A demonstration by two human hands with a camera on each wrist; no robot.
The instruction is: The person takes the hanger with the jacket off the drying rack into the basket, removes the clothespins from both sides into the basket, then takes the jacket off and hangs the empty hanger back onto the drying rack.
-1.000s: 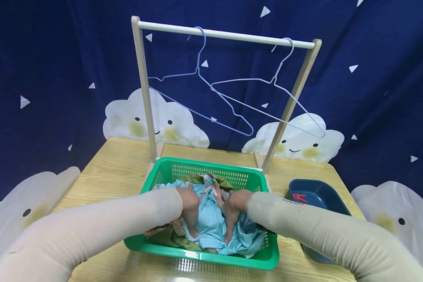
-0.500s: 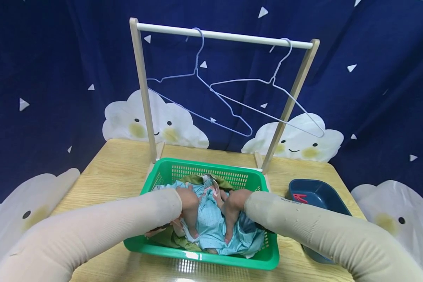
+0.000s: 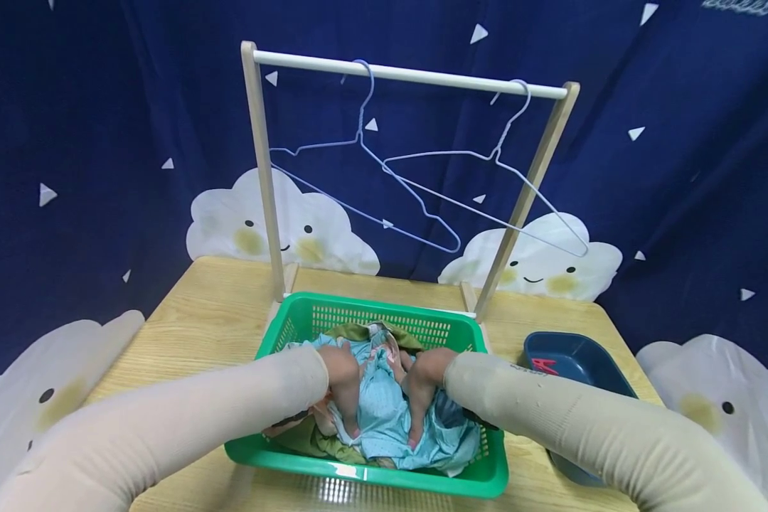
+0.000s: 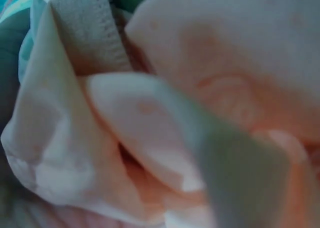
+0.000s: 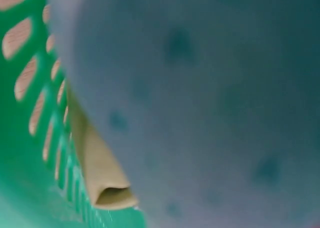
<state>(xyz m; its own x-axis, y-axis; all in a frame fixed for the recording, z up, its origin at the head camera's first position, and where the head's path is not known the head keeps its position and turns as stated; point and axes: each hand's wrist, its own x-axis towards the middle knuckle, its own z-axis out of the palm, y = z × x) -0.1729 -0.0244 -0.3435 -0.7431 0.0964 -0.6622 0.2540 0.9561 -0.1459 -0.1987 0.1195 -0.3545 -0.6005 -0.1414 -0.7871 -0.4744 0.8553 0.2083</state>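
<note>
A green plastic basket (image 3: 352, 473) on the wooden table holds a heap of crumpled clothes. On top lies a light blue dotted garment (image 3: 384, 412), bunched between both hands. My left hand (image 3: 344, 380) grips its left side, and my right hand (image 3: 424, 387) grips its right side; the cloth partly hides the fingers. Under the left hand shows a peach garment (image 4: 145, 108), close up in the left wrist view. Olive green cloth (image 3: 313, 439) lies at the near left of the heap. Blue dotted cloth (image 5: 200, 108) fills most of the right wrist view, beside the basket's slotted wall.
Behind the basket stands a wooden rack with a white rail (image 3: 416, 75). A blue hanger (image 3: 361, 135) and a pale lilac hanger (image 3: 499, 151) hang from it. Right of the basket sits a dark blue tub (image 3: 572, 366) with a red clothespin (image 3: 544, 365), partly behind the right sleeve.
The head view has tilted slightly, so the rack, basket and tub sit a little lower in it. Both hands stay at the same places on the light blue garment.
</note>
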